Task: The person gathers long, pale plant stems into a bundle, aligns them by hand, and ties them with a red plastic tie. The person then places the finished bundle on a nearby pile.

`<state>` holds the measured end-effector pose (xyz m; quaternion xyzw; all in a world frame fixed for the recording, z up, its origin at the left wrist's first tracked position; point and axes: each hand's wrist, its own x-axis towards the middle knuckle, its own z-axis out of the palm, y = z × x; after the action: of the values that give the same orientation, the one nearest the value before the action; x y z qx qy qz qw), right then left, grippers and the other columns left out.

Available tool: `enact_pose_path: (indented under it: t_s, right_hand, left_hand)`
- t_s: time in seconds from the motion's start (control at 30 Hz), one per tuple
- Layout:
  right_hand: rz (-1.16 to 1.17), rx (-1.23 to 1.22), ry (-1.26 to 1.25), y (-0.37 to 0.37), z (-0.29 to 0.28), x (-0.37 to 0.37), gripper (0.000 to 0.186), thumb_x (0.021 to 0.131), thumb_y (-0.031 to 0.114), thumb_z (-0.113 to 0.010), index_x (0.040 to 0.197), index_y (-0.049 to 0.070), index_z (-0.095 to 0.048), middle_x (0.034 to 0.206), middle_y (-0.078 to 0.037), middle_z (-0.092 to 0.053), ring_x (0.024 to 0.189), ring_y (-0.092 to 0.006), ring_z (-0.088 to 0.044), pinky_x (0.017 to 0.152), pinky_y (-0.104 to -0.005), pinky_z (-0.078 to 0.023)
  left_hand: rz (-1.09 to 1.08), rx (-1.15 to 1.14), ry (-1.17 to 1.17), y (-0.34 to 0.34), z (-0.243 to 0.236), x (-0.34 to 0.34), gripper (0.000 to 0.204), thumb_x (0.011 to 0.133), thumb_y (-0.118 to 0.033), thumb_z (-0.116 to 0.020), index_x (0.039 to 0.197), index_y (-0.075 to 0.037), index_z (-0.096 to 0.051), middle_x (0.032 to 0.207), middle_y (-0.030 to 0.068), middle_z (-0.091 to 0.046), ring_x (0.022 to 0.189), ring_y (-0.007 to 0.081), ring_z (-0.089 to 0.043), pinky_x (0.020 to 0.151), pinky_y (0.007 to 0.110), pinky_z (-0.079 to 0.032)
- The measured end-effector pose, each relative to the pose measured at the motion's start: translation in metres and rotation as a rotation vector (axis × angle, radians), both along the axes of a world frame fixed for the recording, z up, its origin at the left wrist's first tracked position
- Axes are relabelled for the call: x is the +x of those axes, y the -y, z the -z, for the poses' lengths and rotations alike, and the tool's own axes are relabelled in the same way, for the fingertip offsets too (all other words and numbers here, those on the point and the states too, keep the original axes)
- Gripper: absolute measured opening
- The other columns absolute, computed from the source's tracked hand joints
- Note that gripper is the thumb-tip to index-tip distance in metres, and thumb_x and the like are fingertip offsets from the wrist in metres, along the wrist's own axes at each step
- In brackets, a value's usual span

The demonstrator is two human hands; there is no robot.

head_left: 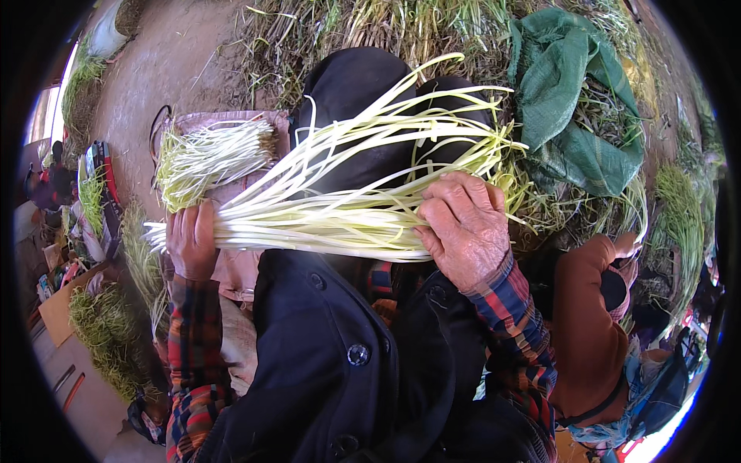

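Observation:
My left hand (192, 238) is closed round the white stem end of a long bundle of pale yellow-white shoots (324, 220) lying crosswise over my lap. My right hand (461, 231) has its fingers curled onto the yellower, looser end of the same bundle, where several strands fan out and arch upward over my dark trousers (351, 81). Just beyond my left hand, a neat pile of similar white shoots (224, 150) rests on a pinkish cloth (235, 274).
A green woven sack (575, 100) lies on loose plant litter at upper right. A co-worker in a brown sleeve (587, 339) sits close on my right, a hand on some shoots. Straw heaps line the top. Greens (104, 339), cardboard and assorted items crowd the left side.

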<state>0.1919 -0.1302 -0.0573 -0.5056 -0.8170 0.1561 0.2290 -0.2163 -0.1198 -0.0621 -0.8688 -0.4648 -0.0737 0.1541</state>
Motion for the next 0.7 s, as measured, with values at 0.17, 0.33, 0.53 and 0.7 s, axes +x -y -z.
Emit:
enact_pose_path:
  t_s: [0.17, 0.33, 0.53, 0.7]
  right_hand:
    - [0.096, 0.053, -0.177, -0.013, -0.004, -0.005, 0.018, 0.077, 0.011, -0.075, 0.089, 0.011, -0.062, 0.099, -0.006, -0.057, 0.089, -0.0285, -0.060, 0.075, -0.0392, -0.048]
    - [0.136, -0.066, -0.248, -0.017, -0.008, -0.021, 0.013, 0.082, 0.009, -0.073, 0.087, 0.008, -0.061, 0.084, -0.007, -0.060, 0.078, -0.0299, -0.063, 0.071, -0.0398, -0.051]
    - [0.056, -0.385, -0.413, -0.001, -0.019, -0.012, 0.005, 0.088, 0.000, -0.062, 0.092, 0.001, -0.061, 0.085, -0.014, -0.063, 0.079, -0.0341, -0.065, 0.071, -0.0398, -0.052]
    - [0.102, -0.369, -0.375, -0.001, -0.013, -0.012, 0.014, 0.089, -0.003, -0.057, 0.102, 0.000, -0.060, 0.095, -0.017, -0.064, 0.082, -0.0366, -0.068, 0.070, -0.0395, -0.055]
  left_hand:
    - [0.003, -0.005, 0.006, 0.000, -0.001, 0.002, 0.031, 0.080, 0.001, -0.063, 0.111, 0.003, -0.061, 0.090, 0.0164, -0.061, 0.078, 0.0346, -0.060, 0.068, 0.045, -0.046]
    - [-0.010, -0.019, 0.010, 0.000, -0.001, 0.003, 0.028, 0.082, 0.000, -0.063, 0.110, 0.003, -0.061, 0.090, 0.0160, -0.062, 0.078, 0.0343, -0.060, 0.068, 0.045, -0.047]
    - [-0.018, -0.005, -0.021, 0.001, 0.003, 0.000, 0.037, 0.076, -0.002, -0.066, 0.112, 0.000, -0.060, 0.089, 0.0115, -0.060, 0.076, 0.0290, -0.060, 0.069, 0.041, -0.047]
    - [0.010, 0.028, -0.005, -0.001, 0.005, 0.001, 0.036, 0.077, -0.001, -0.066, 0.113, -0.001, -0.060, 0.089, 0.0111, -0.060, 0.077, 0.0288, -0.061, 0.068, 0.040, -0.047]
